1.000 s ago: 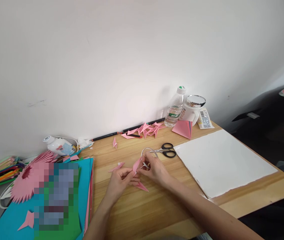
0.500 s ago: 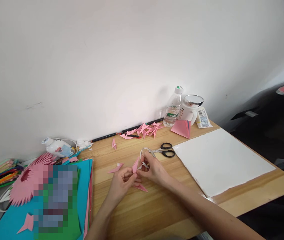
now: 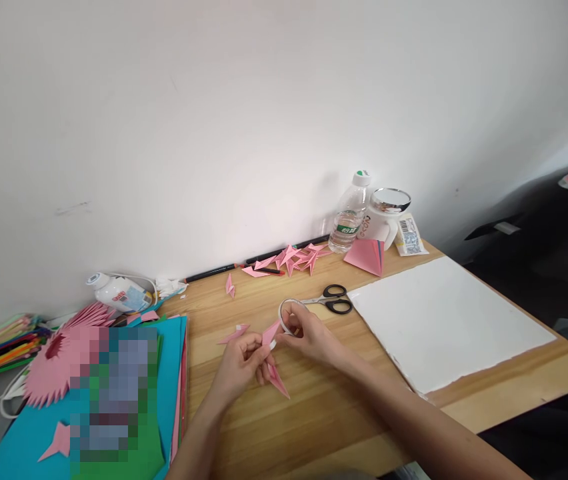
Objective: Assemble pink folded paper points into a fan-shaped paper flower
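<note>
My left hand point(image 3: 241, 362) pinches a folded pink paper piece point(image 3: 271, 331) above the wooden table. A small white bit of tape point(image 3: 273, 345) shows on that piece by the fingertips. My right hand point(image 3: 313, 335) is just to the right, its fingers closed on a roll of white tape point(image 3: 281, 312). Below the left fingers a pink point point(image 3: 279, 383) sticks out; I cannot tell if it is part of the held piece. Behind the left hand another pink folded piece point(image 3: 233, 333) with a white tape bit lies on the table. Black-handled scissors point(image 3: 337, 299) lie beyond the right hand.
Several pink folded pieces point(image 3: 291, 259) lie by the wall near black pencils point(image 3: 213, 272). A water bottle point(image 3: 348, 217), a white mug point(image 3: 381, 220) and a white board point(image 3: 454, 323) are on the right. Blue paper point(image 3: 174, 347) and a pink paper ring point(image 3: 47, 370) are on the left.
The strip of tape that ran between the hands now shows as a white bit on the pink piece. My right hand with the roll has drawn slightly away from the left fingers.
</note>
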`<action>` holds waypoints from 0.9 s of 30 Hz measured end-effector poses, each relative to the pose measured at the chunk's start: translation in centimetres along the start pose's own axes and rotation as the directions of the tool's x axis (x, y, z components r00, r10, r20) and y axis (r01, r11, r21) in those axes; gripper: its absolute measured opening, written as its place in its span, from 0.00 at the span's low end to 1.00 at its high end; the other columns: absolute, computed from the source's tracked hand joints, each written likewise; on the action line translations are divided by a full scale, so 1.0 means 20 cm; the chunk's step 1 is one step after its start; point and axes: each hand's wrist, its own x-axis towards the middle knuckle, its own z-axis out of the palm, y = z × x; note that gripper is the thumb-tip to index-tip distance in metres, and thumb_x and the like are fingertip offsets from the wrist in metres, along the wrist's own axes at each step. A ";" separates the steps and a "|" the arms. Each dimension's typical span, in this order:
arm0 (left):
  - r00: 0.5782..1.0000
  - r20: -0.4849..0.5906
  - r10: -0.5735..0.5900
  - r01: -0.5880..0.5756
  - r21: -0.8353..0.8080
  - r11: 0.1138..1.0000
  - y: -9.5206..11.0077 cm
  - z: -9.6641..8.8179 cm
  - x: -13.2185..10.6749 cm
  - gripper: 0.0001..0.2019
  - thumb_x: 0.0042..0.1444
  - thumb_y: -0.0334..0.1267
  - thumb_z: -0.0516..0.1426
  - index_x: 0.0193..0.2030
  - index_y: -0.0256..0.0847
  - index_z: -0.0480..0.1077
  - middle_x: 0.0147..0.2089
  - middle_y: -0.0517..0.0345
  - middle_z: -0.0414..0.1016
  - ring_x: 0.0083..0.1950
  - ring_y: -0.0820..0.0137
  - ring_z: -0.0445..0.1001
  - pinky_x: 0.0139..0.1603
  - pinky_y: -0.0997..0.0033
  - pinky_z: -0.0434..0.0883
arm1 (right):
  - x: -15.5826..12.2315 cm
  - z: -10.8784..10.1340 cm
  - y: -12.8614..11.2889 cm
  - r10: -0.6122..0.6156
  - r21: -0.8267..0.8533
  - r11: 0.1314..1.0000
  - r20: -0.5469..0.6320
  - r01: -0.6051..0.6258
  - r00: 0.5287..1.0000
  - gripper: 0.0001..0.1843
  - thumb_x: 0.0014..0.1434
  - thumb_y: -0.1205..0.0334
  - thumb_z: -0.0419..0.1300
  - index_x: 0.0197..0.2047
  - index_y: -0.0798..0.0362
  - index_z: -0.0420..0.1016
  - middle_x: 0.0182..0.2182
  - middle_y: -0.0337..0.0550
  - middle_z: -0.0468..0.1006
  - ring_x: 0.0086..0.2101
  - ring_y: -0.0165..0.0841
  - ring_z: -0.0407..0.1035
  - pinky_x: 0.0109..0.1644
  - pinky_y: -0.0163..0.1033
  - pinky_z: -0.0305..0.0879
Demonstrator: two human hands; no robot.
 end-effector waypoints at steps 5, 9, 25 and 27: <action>0.999 0.039 0.010 -0.007 -0.071 0.997 0.00 0.01 0.00 0.15 0.50 0.46 0.57 0.23 0.35 0.67 0.18 0.57 0.72 0.15 0.75 0.67 0.18 0.78 0.63 | 0.00 0.01 0.00 0.045 0.169 0.984 0.066 -0.056 0.997 0.15 0.47 0.64 0.59 0.30 0.50 0.52 0.21 0.29 0.63 0.21 0.24 0.57 0.25 0.30 0.52; 0.998 -0.047 0.033 -0.037 -0.085 0.996 0.01 0.02 0.00 0.12 0.46 0.44 0.61 0.23 0.36 0.69 0.19 0.59 0.73 0.19 0.74 0.70 0.22 0.75 0.67 | 0.00 0.01 0.01 0.063 0.201 0.976 0.090 -0.080 0.994 0.16 0.46 0.62 0.60 0.29 0.50 0.52 0.20 0.29 0.62 0.20 0.24 0.56 0.23 0.29 0.51; 0.968 -0.236 0.080 -0.084 -0.005 0.996 0.02 0.06 0.00 0.16 0.40 0.34 0.62 0.39 0.38 0.74 0.40 0.52 0.79 0.41 0.63 0.76 0.40 0.69 0.73 | -0.01 0.03 0.00 0.014 0.086 0.996 -0.035 -0.011 0.999 0.14 0.46 0.68 0.59 0.29 0.50 0.53 0.22 0.29 0.64 0.21 0.24 0.58 0.24 0.29 0.53; 0.966 -0.243 0.089 -0.084 0.030 0.996 0.02 0.06 -0.01 0.14 0.43 0.37 0.60 0.39 0.38 0.74 0.39 0.52 0.78 0.40 0.64 0.75 0.38 0.69 0.73 | -0.01 0.04 0.00 0.010 0.090 0.996 -0.038 -0.007 0.999 0.15 0.46 0.68 0.59 0.30 0.50 0.54 0.22 0.29 0.64 0.21 0.24 0.58 0.23 0.29 0.53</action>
